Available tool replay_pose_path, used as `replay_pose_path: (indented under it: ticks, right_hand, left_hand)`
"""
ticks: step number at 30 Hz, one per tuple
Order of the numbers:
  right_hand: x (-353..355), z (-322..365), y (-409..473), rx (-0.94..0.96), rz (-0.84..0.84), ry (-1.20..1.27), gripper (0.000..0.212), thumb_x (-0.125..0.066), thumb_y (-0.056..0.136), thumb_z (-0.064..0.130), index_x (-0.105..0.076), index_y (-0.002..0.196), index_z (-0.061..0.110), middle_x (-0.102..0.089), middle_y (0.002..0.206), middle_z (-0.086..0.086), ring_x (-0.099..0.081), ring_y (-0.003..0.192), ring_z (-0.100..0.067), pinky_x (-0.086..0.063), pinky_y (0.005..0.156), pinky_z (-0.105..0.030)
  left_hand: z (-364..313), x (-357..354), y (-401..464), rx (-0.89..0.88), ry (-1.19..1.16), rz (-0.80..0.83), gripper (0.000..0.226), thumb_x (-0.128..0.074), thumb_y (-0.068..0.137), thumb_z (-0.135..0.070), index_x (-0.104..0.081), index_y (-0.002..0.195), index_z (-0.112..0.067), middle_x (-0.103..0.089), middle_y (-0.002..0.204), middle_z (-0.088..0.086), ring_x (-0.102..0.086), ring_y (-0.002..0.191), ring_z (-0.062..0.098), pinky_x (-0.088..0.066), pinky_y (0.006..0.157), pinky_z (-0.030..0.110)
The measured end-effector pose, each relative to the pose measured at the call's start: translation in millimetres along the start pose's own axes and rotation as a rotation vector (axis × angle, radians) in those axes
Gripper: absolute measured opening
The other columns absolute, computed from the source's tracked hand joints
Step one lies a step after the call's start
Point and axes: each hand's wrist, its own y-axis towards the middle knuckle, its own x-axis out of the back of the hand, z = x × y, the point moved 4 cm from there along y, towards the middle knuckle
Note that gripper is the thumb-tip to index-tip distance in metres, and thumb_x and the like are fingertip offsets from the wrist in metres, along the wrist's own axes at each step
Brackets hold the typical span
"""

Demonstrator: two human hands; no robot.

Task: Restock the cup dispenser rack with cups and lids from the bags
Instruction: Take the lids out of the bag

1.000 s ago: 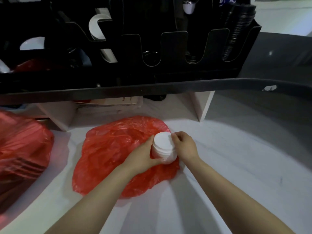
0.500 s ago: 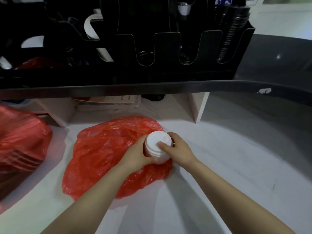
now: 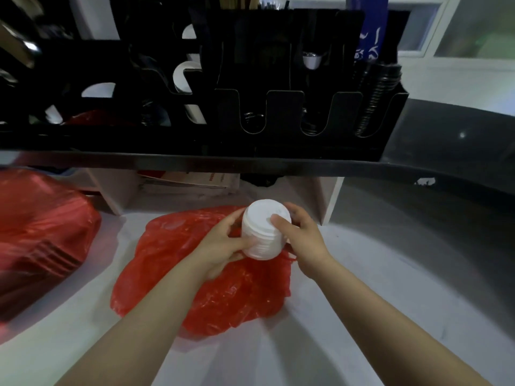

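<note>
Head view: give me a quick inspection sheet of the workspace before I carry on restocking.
Surface: white counter, dim dark zone to the right.
Job's things: white lid stack held above the flattened red bag; fuller red bag at the left; black dispenser rack on the shelf above, black lids in its rightmost slot, the two slots beside it look nearly empty.
Clutter: papers or a booklet under the shelf.
Hands: left hand grips the stack's side; right hand holds the other side, thumb on the top lid.
Cables: nothing seen.
Surroundings: window at upper right.
</note>
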Motion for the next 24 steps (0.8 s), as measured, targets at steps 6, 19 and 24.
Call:
replay_pose_path:
  ticks: [6,19,24]
  right_hand:
    - [-28.7,32.3,0.9,0.084,0.094,-0.024,0.037,-0.071,0.084,0.032,-0.062,0.119,0.03,-0.064,0.117,0.007,-0.062,0.108,-0.019,-0.055,0.09,-0.044]
    - [-203.8,101.8,-2.2,0.448,0.236,-0.319,0.049,-0.049,0.099,0.03,-0.034,0.146,0.025,-0.046,0.143,0.005,-0.046,0.127,-0.009,-0.038,0.108,-0.035]
    - [-272.8,120.3,2.9,0.625,0.27,-0.479,0.062,-0.072,0.084,0.027,-0.04,0.137,0.029,-0.035,0.142,0.008,-0.032,0.133,-0.005,-0.029,0.112,-0.023]
  left_hand:
    - [-23.5,24.2,-11.0,-0.005,-0.239,-0.026,0.049,-0.07,0.074,-0.036,-0.059,0.122,-0.035,-0.067,0.119,-0.007,-0.066,0.105,0.019,-0.057,0.076,0.038]
    - [-90.0,171.0,-42.1,-0.158,-0.158,-0.281,0.03,-0.05,0.098,-0.027,-0.051,0.127,-0.03,-0.061,0.122,-0.003,-0.063,0.105,0.017,-0.056,0.073,0.034]
    - [-120.9,247.0,-55.9,-0.282,-0.155,-0.283,0.031,-0.047,0.099,-0.021,-0.053,0.125,-0.037,-0.062,0.122,-0.002,-0.062,0.107,0.021,-0.056,0.076,0.036]
